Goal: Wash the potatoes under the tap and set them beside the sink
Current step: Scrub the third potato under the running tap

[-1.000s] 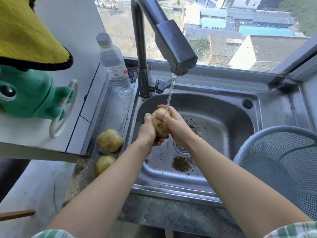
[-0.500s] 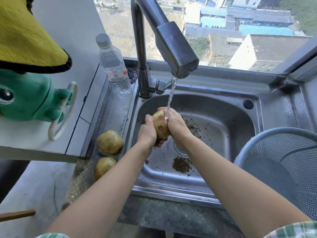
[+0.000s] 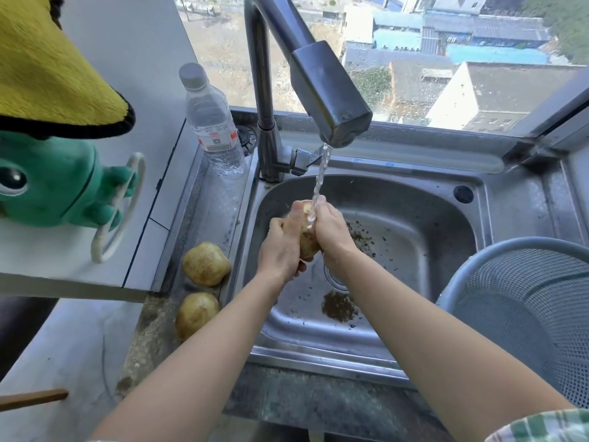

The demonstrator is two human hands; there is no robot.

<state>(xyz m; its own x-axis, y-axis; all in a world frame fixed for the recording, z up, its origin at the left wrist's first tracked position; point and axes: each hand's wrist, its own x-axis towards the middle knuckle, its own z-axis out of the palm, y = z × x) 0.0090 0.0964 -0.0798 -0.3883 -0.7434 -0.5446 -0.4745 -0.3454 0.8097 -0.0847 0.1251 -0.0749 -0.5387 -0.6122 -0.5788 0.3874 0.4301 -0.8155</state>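
Observation:
Over the steel sink (image 3: 446, 218), a yellow-brown potato (image 3: 306, 239) is held upright between both hands under the running water of the tap (image 3: 328, 90). My left hand (image 3: 280, 247) grips its left side and my right hand (image 3: 331, 231) grips its right side; the stream lands on the potato's top and my right fingers. Two more potatoes lie on the ledge left of the sink, one farther (image 3: 206, 264) and one nearer (image 3: 197, 313). Dirt specks lie on the sink floor around the drain.
A plastic water bottle (image 3: 212, 122) stands at the back left by the tap's base. A blue-grey mesh colander (image 3: 526, 314) overhangs the sink's right side. A green and yellow plush toy (image 3: 54, 180) sits on the white shelf at left. A window is behind the tap.
The potato has turned more upright between my hands and both hands have shifted a little around it. The water keeps running onto it.

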